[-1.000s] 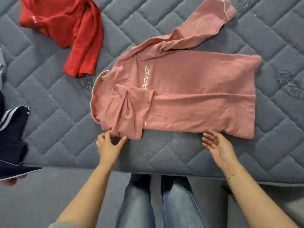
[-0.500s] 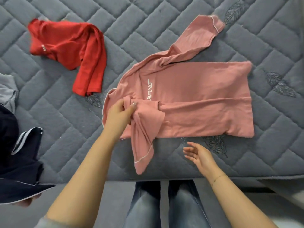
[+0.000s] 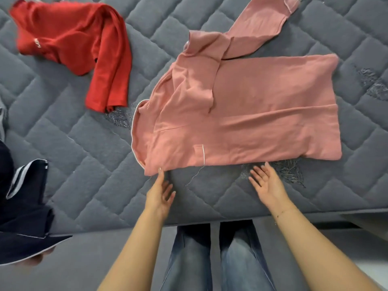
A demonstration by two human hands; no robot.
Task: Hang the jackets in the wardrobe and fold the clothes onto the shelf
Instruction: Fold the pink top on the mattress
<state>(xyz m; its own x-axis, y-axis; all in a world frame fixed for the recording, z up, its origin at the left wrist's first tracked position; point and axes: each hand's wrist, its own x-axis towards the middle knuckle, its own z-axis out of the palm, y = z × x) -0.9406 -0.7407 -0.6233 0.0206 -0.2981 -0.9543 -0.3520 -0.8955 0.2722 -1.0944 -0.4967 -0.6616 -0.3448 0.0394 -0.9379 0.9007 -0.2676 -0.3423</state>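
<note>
The pink top (image 3: 247, 114) lies flat on the mattress (image 3: 84, 154), body running left to right, its near long side folded over onto itself. One sleeve is tucked across the chest; the other sleeve (image 3: 262, 24) stretches away toward the far right, off the body. A white-piped cuff edge shows near the front hem, and a loose thread trails from it onto the quilting.

My left hand (image 3: 160, 196) is just in front of the top's near left corner, fingers straight and relaxed, one fingertip touching the hem; it holds nothing. My right hand (image 3: 266, 183) is palm up, fingers spread wide, fingertips just short of the near edge, holding nothing.

Further out, a red top (image 3: 84, 45) lies crumpled at the far left, well apart from the pink one. A dark navy garment (image 3: 23, 206) with white stripes sits at the left edge, partly hanging off the mattress. A sliver of grey cloth (image 3: 1, 120) shows at the left border. Below the hands I see jeans (image 3: 210, 259) against the mattress side. Nothing lies between my hands and the pink top.
</note>
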